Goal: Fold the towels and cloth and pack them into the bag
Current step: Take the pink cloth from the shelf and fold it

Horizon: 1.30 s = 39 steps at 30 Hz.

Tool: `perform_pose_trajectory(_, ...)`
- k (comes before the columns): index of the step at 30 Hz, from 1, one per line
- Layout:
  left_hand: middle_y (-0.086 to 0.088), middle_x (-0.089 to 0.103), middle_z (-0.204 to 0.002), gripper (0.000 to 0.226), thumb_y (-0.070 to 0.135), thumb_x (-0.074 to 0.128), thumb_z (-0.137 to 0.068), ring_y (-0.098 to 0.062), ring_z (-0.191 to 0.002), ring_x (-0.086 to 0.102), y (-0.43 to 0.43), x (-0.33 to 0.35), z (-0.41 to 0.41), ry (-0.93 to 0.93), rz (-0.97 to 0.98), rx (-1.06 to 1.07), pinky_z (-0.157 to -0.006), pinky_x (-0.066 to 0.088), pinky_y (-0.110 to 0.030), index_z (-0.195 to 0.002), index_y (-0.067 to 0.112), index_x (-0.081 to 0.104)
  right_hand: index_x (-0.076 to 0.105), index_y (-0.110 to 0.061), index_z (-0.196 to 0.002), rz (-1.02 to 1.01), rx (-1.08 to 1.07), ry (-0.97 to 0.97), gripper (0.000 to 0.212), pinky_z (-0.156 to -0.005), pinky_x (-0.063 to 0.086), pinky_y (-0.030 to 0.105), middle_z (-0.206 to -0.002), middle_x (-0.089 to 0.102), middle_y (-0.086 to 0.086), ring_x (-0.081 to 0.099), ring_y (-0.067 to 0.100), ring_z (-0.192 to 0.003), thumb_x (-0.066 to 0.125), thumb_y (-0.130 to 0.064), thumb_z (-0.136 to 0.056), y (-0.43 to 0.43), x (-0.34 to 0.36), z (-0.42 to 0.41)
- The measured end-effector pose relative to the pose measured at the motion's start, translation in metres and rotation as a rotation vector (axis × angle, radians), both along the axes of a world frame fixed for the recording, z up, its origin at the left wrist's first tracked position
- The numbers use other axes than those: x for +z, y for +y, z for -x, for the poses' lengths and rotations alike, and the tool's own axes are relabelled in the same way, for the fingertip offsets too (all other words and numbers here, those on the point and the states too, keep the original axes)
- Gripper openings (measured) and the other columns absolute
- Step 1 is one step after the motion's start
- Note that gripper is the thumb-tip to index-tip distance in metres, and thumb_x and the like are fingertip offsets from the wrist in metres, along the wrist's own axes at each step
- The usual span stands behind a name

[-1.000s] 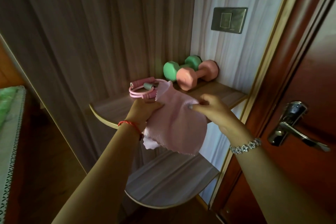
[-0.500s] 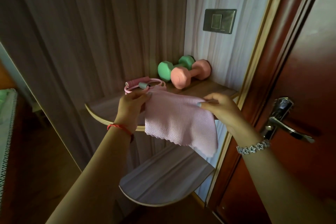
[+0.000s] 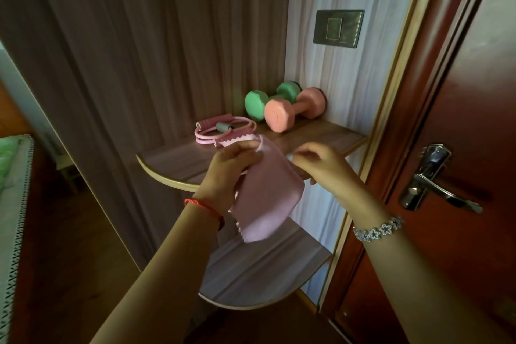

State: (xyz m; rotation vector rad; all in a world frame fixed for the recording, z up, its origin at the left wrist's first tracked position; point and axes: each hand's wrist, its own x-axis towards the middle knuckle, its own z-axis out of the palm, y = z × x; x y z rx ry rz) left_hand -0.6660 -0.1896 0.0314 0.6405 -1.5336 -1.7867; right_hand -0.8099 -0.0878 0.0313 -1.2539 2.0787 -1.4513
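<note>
A pink cloth (image 3: 265, 198) with zigzag-cut edges hangs doubled over in front of the upper shelf. My left hand (image 3: 231, 173) grips its top edge, where the corners are bunched together. My right hand (image 3: 318, 165) is just right of the cloth's folded side with its fingers curled. It is blurred, so I cannot tell whether its fingertips still touch the cloth. No bag and no towels are in view.
On the upper corner shelf (image 3: 173, 159) lie a pink resistance band (image 3: 220, 131), a green dumbbell (image 3: 257, 105) and a pink dumbbell (image 3: 282, 114). A lower shelf (image 3: 251, 276) sits beneath. A red-brown door with a metal handle (image 3: 430, 190) stands at the right. A bed edge (image 3: 14, 204) is at the left.
The cloth was spread between both hands. Now its right side has been brought over to my left hand, so it hangs doubled, and my right hand is a little off the corner.
</note>
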Motion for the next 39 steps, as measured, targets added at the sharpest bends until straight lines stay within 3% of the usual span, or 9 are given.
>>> perform_pose_trajectory(3, -0.001, 0.066, -0.082, 0.015, 0.009, 0.057, -0.088, -0.015, -0.080, 0.061, 0.011, -0.002, 0.008, -0.017, -0.026, -0.060, -0.074, 0.047, -0.025, -0.089, 0.021, 0.067, 0.065, -0.011, -0.074, 0.022, 0.023, -0.134, 0.031, -0.074, 0.049, 0.034, -0.076, 0.069, 0.008, 0.067, 0.021, -0.081, 0.060, -0.040, -0.084, 0.000, 0.005, -0.009)
perform_pose_trajectory(6, 0.000, 0.064, -0.088, 0.014, 0.023, 0.055, -0.089, -0.015, -0.083, 0.058, 0.017, -0.005, 0.016, -0.013, -0.158, -0.110, -0.077, 0.044, -0.027, -0.090, 0.022, 0.069, 0.060, -0.022, -0.059, 0.047, 0.010, -0.172, 0.033, -0.065, 0.047, 0.029, -0.065, 0.060, -0.003, 0.060, 0.011, -0.068, 0.061, -0.041, -0.085, 0.006, 0.007, -0.012)
perform_pose_trajectory(12, 0.007, 0.063, -0.072, 0.016, 0.011, 0.055, -0.090, -0.004, -0.065, 0.057, 0.030, -0.014, 0.024, -0.039, -0.001, -0.114, -0.058, 0.043, -0.017, -0.084, 0.024, 0.063, 0.061, -0.025, -0.075, 0.076, -0.021, -0.123, 0.014, -0.061, 0.049, 0.029, -0.068, 0.059, -0.005, 0.056, 0.011, -0.063, 0.067, -0.016, -0.083, 0.022, -0.002, -0.004)
perform_pose_trajectory(15, 0.006, 0.065, -0.075, 0.015, 0.006, 0.058, -0.088, -0.008, -0.073, 0.058, 0.032, -0.018, 0.028, -0.018, -0.027, -0.064, -0.067, 0.044, -0.022, -0.086, 0.020, 0.064, 0.066, -0.015, -0.081, 0.063, -0.071, -0.086, 0.006, -0.060, 0.049, 0.024, -0.068, 0.059, -0.002, 0.055, 0.011, -0.067, 0.063, -0.014, -0.086, 0.034, -0.005, 0.002)
perform_pose_trajectory(20, 0.010, 0.066, -0.073, 0.015, 0.004, 0.061, -0.085, -0.010, -0.080, 0.056, 0.024, -0.021, 0.031, 0.022, 0.003, -0.016, -0.074, 0.042, -0.021, -0.082, 0.019, 0.065, 0.053, 0.012, -0.081, 0.045, -0.246, -0.023, 0.028, -0.062, 0.037, 0.031, -0.065, 0.044, 0.013, 0.043, 0.019, -0.065, 0.054, -0.015, -0.085, 0.052, -0.017, 0.020)
perform_pose_trajectory(27, 0.000, 0.063, -0.087, 0.017, 0.000, 0.054, -0.086, -0.009, -0.086, 0.058, 0.015, -0.011, 0.031, 0.134, -0.020, 0.006, -0.076, 0.049, -0.012, -0.084, 0.014, 0.064, 0.045, -0.009, -0.064, -0.071, -0.337, -0.104, 0.025, -0.057, 0.028, 0.028, -0.063, 0.041, 0.003, 0.040, 0.016, -0.063, 0.047, -0.013, -0.088, 0.070, -0.028, 0.031)
perform_pose_trajectory(31, -0.003, 0.063, -0.085, 0.018, 0.000, 0.052, -0.086, -0.016, -0.089, 0.056, 0.011, -0.007, 0.030, 0.142, -0.054, -0.040, -0.086, 0.044, -0.027, -0.085, 0.014, 0.064, 0.058, 0.000, -0.088, -0.201, -0.314, -0.199, 0.033, -0.072, 0.037, 0.032, -0.089, 0.056, 0.015, 0.056, 0.031, -0.090, 0.041, -0.028, -0.093, 0.071, -0.024, 0.030)
perform_pose_trajectory(34, -0.001, 0.063, -0.082, 0.021, 0.000, 0.048, -0.087, -0.015, -0.086, 0.058, 0.012, -0.005, 0.030, 0.156, -0.038, -0.090, -0.086, 0.046, -0.027, -0.085, 0.014, 0.063, 0.052, -0.003, -0.068, -0.221, -0.232, -0.184, 0.052, -0.068, 0.038, 0.035, -0.071, 0.050, 0.017, 0.053, 0.025, -0.073, 0.052, -0.052, -0.084, 0.071, -0.027, 0.025)
perform_pose_trajectory(39, 0.005, 0.068, -0.068, 0.023, -0.005, 0.045, -0.088, -0.006, -0.067, 0.064, 0.020, -0.007, 0.030, 0.143, 0.015, -0.172, -0.066, 0.053, -0.016, -0.086, 0.011, 0.061, 0.050, -0.011, -0.068, -0.203, -0.145, -0.188, 0.018, -0.064, 0.030, 0.032, -0.070, 0.044, 0.007, 0.045, 0.018, -0.069, 0.061, -0.023, -0.076, 0.070, -0.032, 0.024)
